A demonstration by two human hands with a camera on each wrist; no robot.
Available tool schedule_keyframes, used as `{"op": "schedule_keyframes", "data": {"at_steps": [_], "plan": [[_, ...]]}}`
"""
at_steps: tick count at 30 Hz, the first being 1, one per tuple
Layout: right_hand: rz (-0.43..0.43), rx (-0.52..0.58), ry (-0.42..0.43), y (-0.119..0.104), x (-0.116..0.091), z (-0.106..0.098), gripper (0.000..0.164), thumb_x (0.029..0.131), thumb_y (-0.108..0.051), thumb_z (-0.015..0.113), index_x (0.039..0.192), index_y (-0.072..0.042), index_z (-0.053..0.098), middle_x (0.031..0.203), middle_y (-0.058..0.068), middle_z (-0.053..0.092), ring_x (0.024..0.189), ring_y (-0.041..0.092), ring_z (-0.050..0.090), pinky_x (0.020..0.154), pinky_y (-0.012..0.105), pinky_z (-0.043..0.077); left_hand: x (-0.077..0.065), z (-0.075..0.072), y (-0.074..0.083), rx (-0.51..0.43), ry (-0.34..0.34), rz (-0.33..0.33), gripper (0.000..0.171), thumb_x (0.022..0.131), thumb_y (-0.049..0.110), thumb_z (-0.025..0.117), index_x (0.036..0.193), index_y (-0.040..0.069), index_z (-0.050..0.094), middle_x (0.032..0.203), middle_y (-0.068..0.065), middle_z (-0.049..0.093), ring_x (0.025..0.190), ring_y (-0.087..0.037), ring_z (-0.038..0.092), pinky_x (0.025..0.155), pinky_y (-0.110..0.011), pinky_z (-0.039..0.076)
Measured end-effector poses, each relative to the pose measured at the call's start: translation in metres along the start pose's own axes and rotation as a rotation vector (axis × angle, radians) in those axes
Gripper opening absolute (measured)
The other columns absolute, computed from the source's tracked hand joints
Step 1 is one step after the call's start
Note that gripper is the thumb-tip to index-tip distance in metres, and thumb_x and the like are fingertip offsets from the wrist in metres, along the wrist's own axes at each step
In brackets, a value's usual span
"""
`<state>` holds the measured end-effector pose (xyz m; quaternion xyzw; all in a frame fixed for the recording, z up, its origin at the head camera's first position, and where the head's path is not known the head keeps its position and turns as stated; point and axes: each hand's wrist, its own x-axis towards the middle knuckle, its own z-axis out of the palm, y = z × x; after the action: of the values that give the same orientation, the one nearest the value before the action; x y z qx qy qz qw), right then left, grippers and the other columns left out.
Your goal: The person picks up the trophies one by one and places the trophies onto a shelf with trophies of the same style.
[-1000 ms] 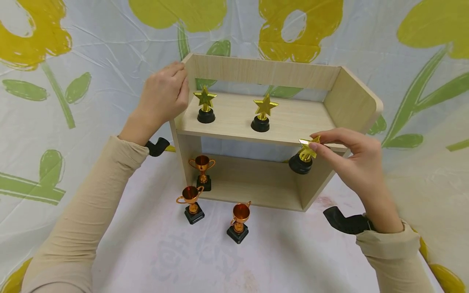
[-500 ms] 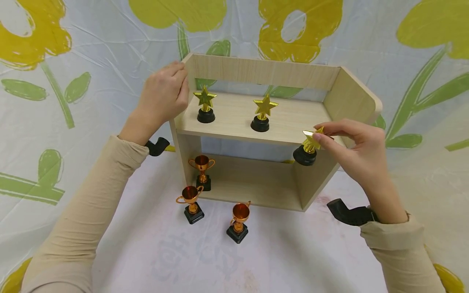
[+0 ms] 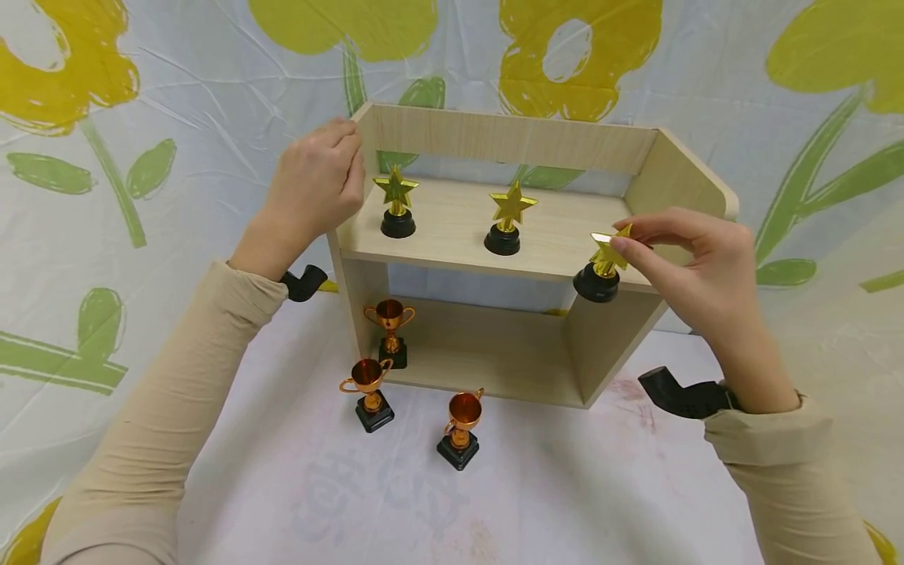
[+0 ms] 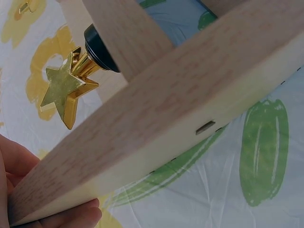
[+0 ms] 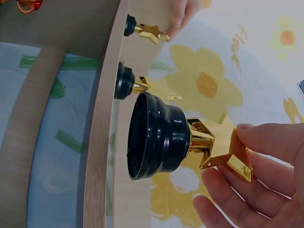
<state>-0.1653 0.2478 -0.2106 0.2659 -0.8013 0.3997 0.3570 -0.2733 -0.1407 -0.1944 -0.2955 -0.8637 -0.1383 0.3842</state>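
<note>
My right hand [image 3: 706, 267] pinches a gold star trophy [image 3: 606, 259] by its star, the black round base tilted and overlapping the upper shelf's front edge at the right. In the right wrist view the base [image 5: 159, 135] points toward the shelf edge. My left hand [image 3: 318, 180] grips the left side panel of the wooden shelf [image 3: 452, 259]; the left wrist view has thumb and fingers [image 4: 71, 216] on either side of the panel. Two more star trophies stand upright on the upper shelf, one at the left [image 3: 397, 204] and one in the middle [image 3: 507, 220].
A bronze cup trophy [image 3: 391, 333] stands at the left of the lower shelf. Two others, a left one [image 3: 369, 392] and a right one [image 3: 462, 428], stand on the white cloth before the unit. A flower-print cloth [image 3: 212, 102] hangs behind.
My right hand has risen and shifted slightly right with the star trophy, from below the upper shelf's front edge up to its level. The left hand keeps its place on the side panel.
</note>
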Motion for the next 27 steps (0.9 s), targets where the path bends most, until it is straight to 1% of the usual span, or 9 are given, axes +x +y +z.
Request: {"op": "schedule_keyframes", "data": {"at_steps": [2,4,6,9,14,20,22,27], "plan": [[-0.006,-0.006,-0.009,0.001,0.002,-0.001,0.014,0.075,0.017,0.074,0.085,0.007,0.075,0.085,0.003,0.075,0.072,0.003,0.067,0.077,0.015,0.052,0.0,0.0,0.0,0.001,-0.001,-0.001,0.03,0.095,0.006,0.039,0.091,-0.012,0.063,0.125,-0.026,0.063,0.124,-0.039,0.056,0.104,-0.051,0.044],[-0.001,-0.02,-0.011,0.003,0.004,-0.003,0.015,0.076,0.016,0.075,0.086,0.005,0.076,0.085,0.003,0.074,0.072,0.003,0.067,0.077,0.015,0.052,0.0,0.0,0.0,0.001,-0.002,-0.003,0.03,0.095,0.006,0.039,0.092,-0.012,0.063,0.125,-0.026,0.062,0.124,-0.039,0.055,0.104,-0.051,0.044],[0.023,-0.027,-0.013,0.004,0.005,-0.004,0.015,0.077,0.013,0.075,0.087,0.002,0.077,0.085,0.003,0.074,0.073,0.003,0.067,0.078,0.014,0.051,0.0,0.0,0.0,0.0,-0.004,-0.008,0.031,0.095,0.006,0.039,0.093,-0.012,0.064,0.125,-0.026,0.062,0.125,-0.039,0.055,0.104,-0.051,0.045],[0.061,-0.029,-0.019,0.005,0.006,-0.005,0.014,0.078,0.01,0.076,0.089,0.0,0.077,0.087,-0.001,0.074,0.074,0.003,0.067,0.08,0.013,0.051,0.0,0.0,0.0,0.002,-0.009,-0.013,0.031,0.096,0.007,0.039,0.094,-0.012,0.064,0.126,-0.026,0.062,0.125,-0.039,0.055,0.103,-0.052,0.045],[0.081,-0.022,-0.029,0.009,0.008,-0.006,0.014,0.08,0.01,0.075,0.092,0.003,0.076,0.088,-0.004,0.073,0.076,0.005,0.067,0.081,0.013,0.051,0.0,0.0,0.0,0.003,-0.012,-0.01,0.032,0.096,0.007,0.039,0.094,-0.013,0.064,0.126,-0.027,0.062,0.125,-0.039,0.055,0.104,-0.052,0.045],[0.107,-0.011,-0.022,0.016,0.009,-0.005,0.013,0.082,0.009,0.074,0.093,0.003,0.076,0.087,-0.009,0.072,0.077,0.003,0.067,0.078,0.012,0.051,0.0,0.0,0.0,0.005,-0.01,-0.006,0.031,0.096,0.006,0.039,0.092,-0.012,0.064,0.126,-0.027,0.062,0.125,-0.039,0.055,0.103,-0.052,0.045],[0.126,-0.01,-0.015,0.017,0.009,-0.004,0.012,0.082,0.008,0.073,0.093,0.002,0.076,0.087,-0.01,0.072,0.077,0.002,0.067,0.078,0.012,0.051,0.0,0.0,0.0,0.006,-0.009,-0.006,0.031,0.096,0.006,0.039,0.093,-0.012,0.064,0.126,-0.027,0.062,0.125,-0.039,0.055,0.102,-0.053,0.046],[0.203,-0.058,0.0,0.02,0.01,-0.004,0.014,0.085,0.001,0.073,0.098,0.006,0.075,0.084,-0.022,0.069,0.077,-0.004,0.066,0.075,0.008,0.049,0.0,0.001,0.0,0.007,-0.01,-0.008,0.032,0.096,0.007,0.039,0.096,-0.013,0.065,0.125,-0.027,0.062,0.125,-0.039,0.055,0.102,-0.053,0.046]]}}
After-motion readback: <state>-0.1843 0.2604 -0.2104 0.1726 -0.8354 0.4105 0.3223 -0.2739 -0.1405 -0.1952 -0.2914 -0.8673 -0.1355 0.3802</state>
